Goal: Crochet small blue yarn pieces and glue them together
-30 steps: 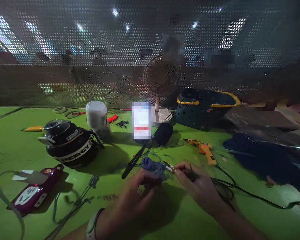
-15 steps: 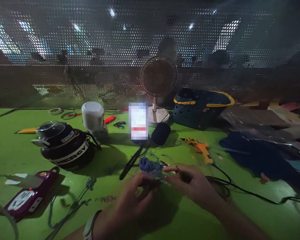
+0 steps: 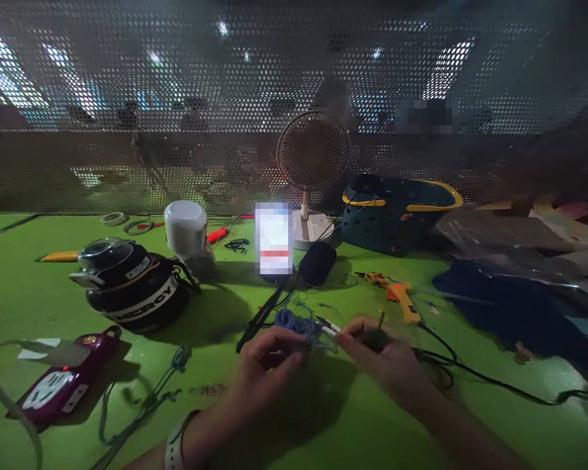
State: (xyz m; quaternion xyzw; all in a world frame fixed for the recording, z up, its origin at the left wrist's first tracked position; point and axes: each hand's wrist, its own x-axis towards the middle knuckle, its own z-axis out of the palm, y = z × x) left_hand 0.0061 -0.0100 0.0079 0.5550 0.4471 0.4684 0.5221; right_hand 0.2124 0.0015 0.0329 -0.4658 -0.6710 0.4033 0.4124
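In the head view my left hand (image 3: 269, 369) is closed in a pinch low in the middle; what lies at its fingertips is too blurred to name. My right hand (image 3: 379, 356), just right of it, curls its fingers around a small dark green round thing (image 3: 375, 338) with a thin stem sticking up. A faint pale strand seems to run between the two hands. Just beyond the fingertips lies a bundle of blue yarn (image 3: 287, 319). A pointed tool with a pale body (image 3: 327, 326) lies close to my right fingertips; its kind is unclear.
A dark yarn ball (image 3: 317, 263), a lit phone (image 3: 273, 240) and a fan (image 3: 313, 150) stand ahead. To the right are a yellow glue gun (image 3: 396, 297) with its cord and a dark basket (image 3: 396, 222). A black bottle (image 3: 137, 287) and a purple power strip (image 3: 63, 378) are left.
My hands have moved slightly apart, the right one a little to the right. More of the green thing and its stem shows. The whole view has shifted slightly.
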